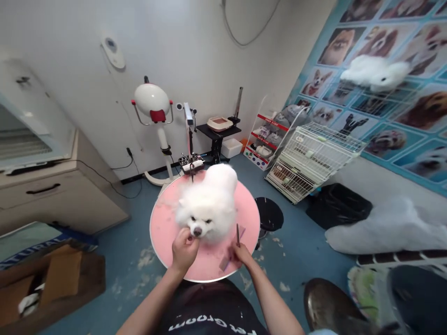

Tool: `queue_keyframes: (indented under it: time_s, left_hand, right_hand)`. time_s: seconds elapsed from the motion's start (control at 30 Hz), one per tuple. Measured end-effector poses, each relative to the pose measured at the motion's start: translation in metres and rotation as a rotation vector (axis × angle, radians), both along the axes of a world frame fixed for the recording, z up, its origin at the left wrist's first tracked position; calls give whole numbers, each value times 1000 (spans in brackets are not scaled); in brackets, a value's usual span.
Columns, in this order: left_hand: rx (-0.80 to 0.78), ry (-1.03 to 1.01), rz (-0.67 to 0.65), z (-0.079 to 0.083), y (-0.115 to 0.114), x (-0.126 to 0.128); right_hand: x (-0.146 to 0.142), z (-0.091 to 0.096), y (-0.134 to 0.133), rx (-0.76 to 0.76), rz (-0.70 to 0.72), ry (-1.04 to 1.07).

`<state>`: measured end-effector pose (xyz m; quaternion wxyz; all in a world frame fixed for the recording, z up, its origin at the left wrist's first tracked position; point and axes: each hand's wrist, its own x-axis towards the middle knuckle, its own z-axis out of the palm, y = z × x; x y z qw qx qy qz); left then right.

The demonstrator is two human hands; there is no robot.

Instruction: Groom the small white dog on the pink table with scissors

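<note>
Fluffy dog (209, 207) looks soft, light, likely wriggly; my left hand (184, 249) closes under its chin, the safest hold; my right hand (241, 254) grips scissors (238, 234), perhaps a comb (226, 261).

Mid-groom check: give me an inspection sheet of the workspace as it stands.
Surface: pink round table, pale fur scraps at its far-left edge.
Job's things: white dog on the table, facing the person; slim dark tool, likely scissors, upright; pinkish comb by the right hand.
Clutter: fur clumps on the blue floor.
Grippers: left hand cups the dog's muzzle; right hand grips the slim dark tool.
Cables: black cord on the floor by the cabinet; another loops on the wall.
Surroundings: stand dryer, tool tray, wire cage, black stool.
</note>
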<state>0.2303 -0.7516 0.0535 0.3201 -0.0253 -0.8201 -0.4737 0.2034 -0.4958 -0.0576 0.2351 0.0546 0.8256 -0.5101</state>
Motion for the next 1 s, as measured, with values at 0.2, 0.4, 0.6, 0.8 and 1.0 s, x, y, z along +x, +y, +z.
queue_keyframes:
  time_s: [0.2, 0.4, 0.6, 0.8, 1.0]
  left_hand:
    - [-27, 4, 123, 7, 12, 2]
    - [-8, 2, 162, 10, 20, 7]
    - [-3, -23, 230, 6, 20, 8]
    - [31, -65, 262, -2, 18, 9]
    - [53, -131, 288, -10, 15, 11]
  right_hand:
    - [31, -2, -52, -357, -30, 176]
    - [30, 22, -64, -319, 26, 442]
    - [31, 12, -52, -437, 119, 358]
    - [28, 28, -40, -440, 182, 279]
    - [21, 42, -28, -346, 242, 285]
